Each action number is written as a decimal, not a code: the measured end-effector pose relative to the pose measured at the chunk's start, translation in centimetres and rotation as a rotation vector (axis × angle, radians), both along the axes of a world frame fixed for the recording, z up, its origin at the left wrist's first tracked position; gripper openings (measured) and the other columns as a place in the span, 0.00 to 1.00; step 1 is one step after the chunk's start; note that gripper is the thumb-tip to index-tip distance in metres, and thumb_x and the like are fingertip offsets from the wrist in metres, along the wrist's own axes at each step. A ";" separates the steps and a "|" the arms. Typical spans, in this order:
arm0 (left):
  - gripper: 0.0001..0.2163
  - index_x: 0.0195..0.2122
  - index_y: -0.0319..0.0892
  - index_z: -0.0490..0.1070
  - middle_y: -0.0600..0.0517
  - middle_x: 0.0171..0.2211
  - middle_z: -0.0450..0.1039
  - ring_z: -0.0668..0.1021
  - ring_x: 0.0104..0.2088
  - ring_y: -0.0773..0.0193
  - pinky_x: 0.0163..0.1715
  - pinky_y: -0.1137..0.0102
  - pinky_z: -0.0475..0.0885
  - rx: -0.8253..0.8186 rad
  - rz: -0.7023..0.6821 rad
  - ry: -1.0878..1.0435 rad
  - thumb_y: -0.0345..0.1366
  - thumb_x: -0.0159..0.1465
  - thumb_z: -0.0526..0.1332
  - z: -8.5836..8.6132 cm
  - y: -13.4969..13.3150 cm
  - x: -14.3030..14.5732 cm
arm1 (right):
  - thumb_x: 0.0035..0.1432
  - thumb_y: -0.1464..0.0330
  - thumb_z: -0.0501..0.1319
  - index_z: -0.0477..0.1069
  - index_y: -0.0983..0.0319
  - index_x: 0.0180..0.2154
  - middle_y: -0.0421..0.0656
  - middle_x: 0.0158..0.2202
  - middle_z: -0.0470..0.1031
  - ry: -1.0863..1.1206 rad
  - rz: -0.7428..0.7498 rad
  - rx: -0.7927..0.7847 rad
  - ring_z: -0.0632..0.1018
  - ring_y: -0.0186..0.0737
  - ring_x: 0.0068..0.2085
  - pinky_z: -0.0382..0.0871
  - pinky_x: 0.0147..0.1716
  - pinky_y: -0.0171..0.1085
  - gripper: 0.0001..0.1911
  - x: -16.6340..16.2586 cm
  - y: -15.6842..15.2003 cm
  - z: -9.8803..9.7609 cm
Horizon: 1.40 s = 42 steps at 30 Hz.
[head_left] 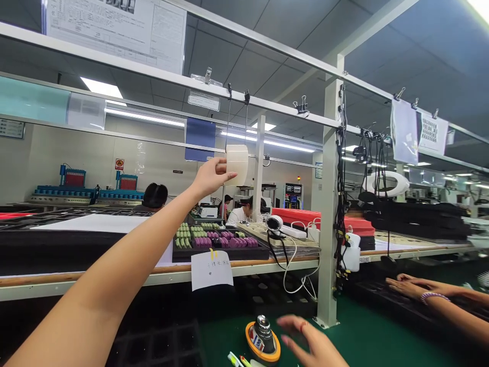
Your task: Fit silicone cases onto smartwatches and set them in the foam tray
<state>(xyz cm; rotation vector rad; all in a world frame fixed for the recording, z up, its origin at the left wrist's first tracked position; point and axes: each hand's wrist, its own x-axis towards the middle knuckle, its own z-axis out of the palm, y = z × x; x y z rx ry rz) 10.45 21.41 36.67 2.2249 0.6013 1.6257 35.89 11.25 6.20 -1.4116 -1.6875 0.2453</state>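
My left arm reaches up and forward, and my left hand (211, 176) is closed on the edge of a white roll (237, 164). The roll hangs on black cords from clips on the overhead rail (267, 106). My right hand (307, 342) is low over the green bench mat, slightly blurred, fingers spread and holding nothing. It hovers just right of an orange ring with a metal knob (263, 339). Coloured pens (237, 360) lie beside the ring.
On the shelf (95, 278) stand a black tray of green and purple parts (214, 239), a paper tag (211, 269), a white device with cables (280, 227) and red trays. A post (328, 214) carries cable bundles. A co-worker's hands (414, 288) rest at right. People sit beyond.
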 end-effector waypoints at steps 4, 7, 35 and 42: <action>0.13 0.46 0.39 0.71 0.41 0.48 0.80 0.82 0.49 0.56 0.50 0.61 0.76 0.007 -0.068 -0.039 0.26 0.60 0.66 -0.6 0.4 -0.4 | 0.57 0.58 0.60 0.73 0.59 0.50 0.50 0.48 0.81 0.065 0.088 0.240 0.82 0.46 0.38 0.77 0.45 0.46 0.21 -3.0 2.1 10.0; 0.12 0.45 0.39 0.71 0.42 0.48 0.80 0.81 0.51 0.55 0.53 0.60 0.75 0.021 -0.091 -0.059 0.25 0.59 0.65 -0.9 0.6 -0.5 | 0.56 0.59 0.64 0.68 0.58 0.57 0.50 0.57 0.76 0.134 0.161 0.407 0.82 0.45 0.39 0.76 0.49 0.49 0.28 -5.8 3.9 17.4; 0.10 0.45 0.39 0.73 0.48 0.39 0.78 0.80 0.39 0.60 0.44 0.60 0.76 0.084 0.185 -0.159 0.39 0.67 0.63 -0.9 -1.2 0.4 | 0.65 0.65 0.64 0.73 0.66 0.41 0.41 0.37 0.77 0.665 0.203 0.585 0.79 0.33 0.32 0.78 0.30 0.35 0.09 -13.5 8.3 28.1; 0.12 0.49 0.49 0.71 0.47 0.53 0.68 0.78 0.41 0.60 0.46 0.60 0.74 0.391 0.366 -0.204 0.33 0.64 0.64 -0.2 -1.2 0.0 | 0.49 0.54 0.71 0.64 0.59 0.38 0.37 0.30 0.76 0.584 0.088 0.659 0.74 0.31 0.17 0.73 0.17 0.36 0.24 -12.9 7.8 29.1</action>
